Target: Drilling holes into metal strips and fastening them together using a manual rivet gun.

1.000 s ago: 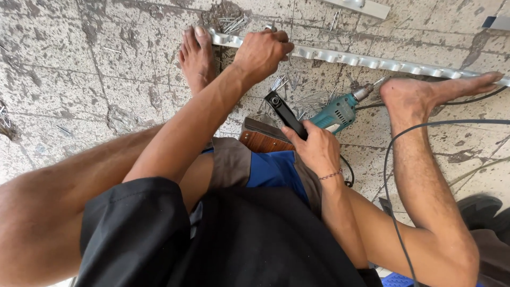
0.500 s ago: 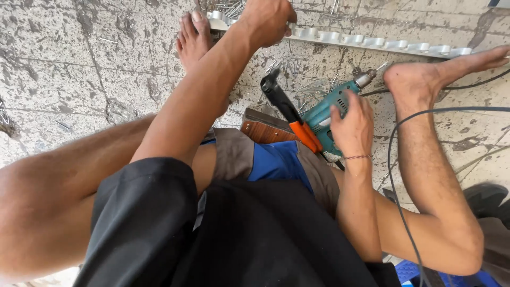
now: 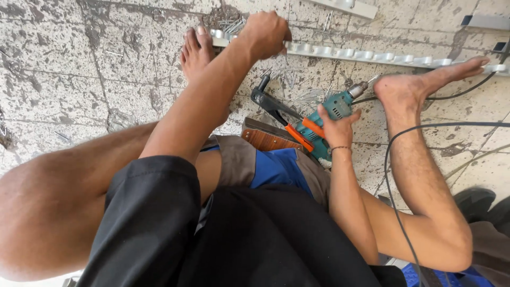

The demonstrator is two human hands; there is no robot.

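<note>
My left hand (image 3: 264, 33) gripped the pale metal rail (image 3: 366, 55) on the far floor; my right hand (image 3: 336, 127) closed around the teal drill (image 3: 330, 112), just nearer, between my feet.

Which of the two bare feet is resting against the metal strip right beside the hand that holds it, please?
The left foot, at the picture's upper left: its toes meet the metal strip just beside the left hand. The right foot meets the strip's far end, near the drill.

One head-worn camera looks steeply down, close over the person's lap and legs. It faces the speckled floor (image 3: 64, 79) ahead.
</note>
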